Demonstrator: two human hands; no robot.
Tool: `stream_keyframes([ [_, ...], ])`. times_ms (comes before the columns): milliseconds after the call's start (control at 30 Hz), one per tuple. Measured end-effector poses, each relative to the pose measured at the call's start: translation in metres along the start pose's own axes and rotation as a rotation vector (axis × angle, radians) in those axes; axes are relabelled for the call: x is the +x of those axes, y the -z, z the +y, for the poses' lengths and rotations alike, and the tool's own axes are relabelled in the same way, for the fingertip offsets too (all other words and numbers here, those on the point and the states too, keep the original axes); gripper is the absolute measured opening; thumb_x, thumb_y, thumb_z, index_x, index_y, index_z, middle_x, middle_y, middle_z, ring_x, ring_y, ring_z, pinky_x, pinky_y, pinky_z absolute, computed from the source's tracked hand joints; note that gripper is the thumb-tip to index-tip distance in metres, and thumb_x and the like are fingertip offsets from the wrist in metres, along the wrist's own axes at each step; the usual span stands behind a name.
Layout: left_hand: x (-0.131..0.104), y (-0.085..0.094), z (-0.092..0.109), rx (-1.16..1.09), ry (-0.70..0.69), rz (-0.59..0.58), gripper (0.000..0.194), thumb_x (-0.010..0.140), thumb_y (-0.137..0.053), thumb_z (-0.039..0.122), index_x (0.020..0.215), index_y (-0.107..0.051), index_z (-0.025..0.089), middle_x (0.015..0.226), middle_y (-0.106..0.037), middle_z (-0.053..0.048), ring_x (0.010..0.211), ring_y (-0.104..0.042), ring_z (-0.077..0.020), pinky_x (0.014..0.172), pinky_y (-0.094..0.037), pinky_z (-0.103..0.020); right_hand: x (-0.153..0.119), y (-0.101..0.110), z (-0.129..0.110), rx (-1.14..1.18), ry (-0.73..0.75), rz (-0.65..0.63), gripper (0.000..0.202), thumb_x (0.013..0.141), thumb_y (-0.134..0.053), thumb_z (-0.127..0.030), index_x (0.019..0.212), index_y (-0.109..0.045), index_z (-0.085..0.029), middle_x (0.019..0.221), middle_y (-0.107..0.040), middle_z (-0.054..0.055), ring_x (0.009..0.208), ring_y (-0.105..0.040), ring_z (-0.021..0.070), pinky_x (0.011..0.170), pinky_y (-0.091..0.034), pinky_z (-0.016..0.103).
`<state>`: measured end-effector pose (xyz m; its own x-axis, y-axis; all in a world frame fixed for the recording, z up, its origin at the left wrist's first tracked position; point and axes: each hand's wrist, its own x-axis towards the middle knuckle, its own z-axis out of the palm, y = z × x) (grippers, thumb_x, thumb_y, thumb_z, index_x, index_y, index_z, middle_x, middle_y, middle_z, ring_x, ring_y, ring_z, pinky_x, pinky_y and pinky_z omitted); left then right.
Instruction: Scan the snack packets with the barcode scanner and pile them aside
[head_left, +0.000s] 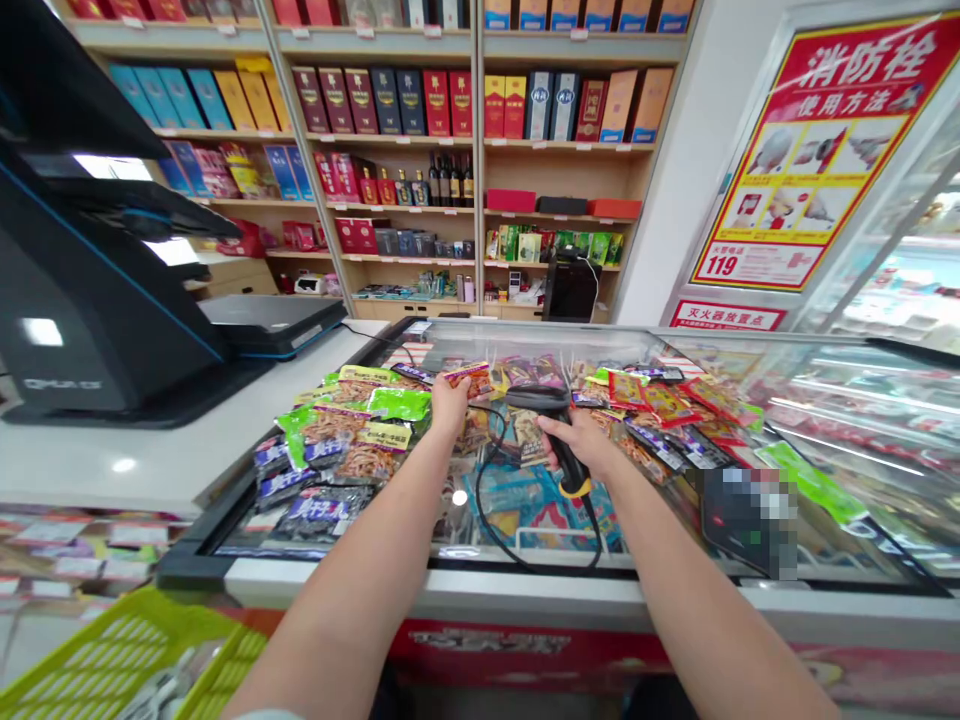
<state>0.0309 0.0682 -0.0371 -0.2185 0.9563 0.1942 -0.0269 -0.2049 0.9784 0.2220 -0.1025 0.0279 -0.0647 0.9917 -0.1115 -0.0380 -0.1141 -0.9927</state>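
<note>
Shelves (570,172) with rows of boxes (375,100) and bottles were set along the back of a bright shop. At the far left, a big black machine (97,290) with a flat plate (277,315) at its side was placed on a white counter (97,470). Below it, a yellow-green basket (161,615) was partly seen. Next came a long case (525,590) with a glass top, and a heap of shiny snack bags (352,425) was spread over its left part. At the heap's right end, a small reddish packet (466,378) was held up by the left hand (450,405), with thumb and fingers pinched on one end. The packet looked light, soft and a bit slippery, so it seemed best held by an edge and not squeezed hard. Just right of it, a black scanner (564,447) was held above the glass by the right hand (589,440), with fingers curled round the handle. Its head was near the packet but apart. The scanner looked stiff and heavier, so a full grip on the handle seemed right. Its black cord (541,570) was looped below and could be snagged. Farther right, more bags (649,400) were piled, with a dark, partly blurred thing (731,520) near the front edge
</note>
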Motion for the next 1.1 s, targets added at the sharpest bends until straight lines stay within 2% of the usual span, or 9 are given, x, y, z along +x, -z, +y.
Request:
stream_keyframes([
  [200, 0.004, 0.002, -0.006, 0.109, -0.049, 0.054, 0.03, 0.078, -0.068, 0.023, 0.105, -0.057, 0.018, 0.098, -0.067, -0.007, 0.097, -0.066, -0.0207, 0.091, -0.051, -0.038, -0.003, -0.003, -0.002, -0.003, -0.018, 0.015, 0.035, 0.065, -0.074, -0.045, 0.063, -0.051, -0.018, 0.047, -0.055, -0.004, 0.036, -0.049, 0.0087, 0.037, -0.046, 0.022],
  [533, 0.01, 0.005, -0.008, 0.129, -0.047, 0.102, 0.026, 0.078, -0.067, 0.022, 0.102, -0.058, 0.018, 0.097, -0.067, -0.008, 0.099, -0.065, -0.0214, 0.094, -0.05, -0.039, -0.003, -0.003, -0.001, -0.004, -0.033, 0.015, 0.036, 0.063, -0.074, -0.045, 0.064, -0.05, -0.019, 0.047, -0.055, -0.005, 0.035, -0.05, 0.0091, 0.036, -0.046, 0.022],
  [767, 0.008, 0.004, -0.007, 0.088, -0.025, 0.072, 0.031, 0.075, -0.069, 0.024, 0.104, -0.058, 0.018, 0.098, -0.067, -0.009, 0.099, -0.066, -0.0224, 0.092, -0.051, -0.041, 0.003, 0.004, 0.007, -0.016, -0.001, -0.024, 0.035, 0.066, -0.074, -0.046, 0.067, -0.053, -0.018, 0.048, -0.057, -0.004, 0.038, -0.053, 0.0103, 0.039, -0.048, 0.023],
  [967, 0.002, 0.003, 0.001, 0.219, -0.016, 0.05, 0.028, 0.075, -0.064, 0.027, 0.101, -0.058, 0.016, 0.096, -0.069, -0.009, 0.096, -0.066, -0.0225, 0.09, -0.051, -0.039, 0.0, 0.017, 0.003, 0.041, 0.07, 0.055, 0.032, 0.069, -0.074, -0.044, 0.075, -0.056, -0.018, 0.052, -0.059, -0.004, 0.041, -0.057, 0.0112, 0.045, -0.051, 0.024],
  [1033, -0.004, -0.003, 0.005, 0.236, -0.006, 0.051, 0.027, 0.074, -0.062, 0.024, 0.1, -0.058, 0.016, 0.095, -0.069, -0.008, 0.093, -0.066, -0.0227, 0.088, -0.052, -0.038, -0.009, 0.027, 0.001, 0.054, 0.103, 0.126, 0.03, 0.07, -0.074, -0.042, 0.076, -0.057, -0.018, 0.053, -0.06, -0.003, 0.042, -0.057, 0.0112, 0.046, -0.051, 0.023],
  [1100, -0.011, -0.017, 0.011, 0.208, 0.007, 0.029, 0.027, 0.073, -0.061, 0.021, 0.099, -0.057, 0.017, 0.094, -0.068, -0.008, 0.09, -0.067, -0.0226, 0.084, -0.053, -0.038, -0.021, 0.04, -0.001, 0.058, 0.131, 0.201, 0.031, 0.07, -0.074, -0.042, 0.074, -0.057, -0.018, 0.053, -0.06, -0.003, 0.042, -0.057, 0.011, 0.045, -0.049, 0.022],
])
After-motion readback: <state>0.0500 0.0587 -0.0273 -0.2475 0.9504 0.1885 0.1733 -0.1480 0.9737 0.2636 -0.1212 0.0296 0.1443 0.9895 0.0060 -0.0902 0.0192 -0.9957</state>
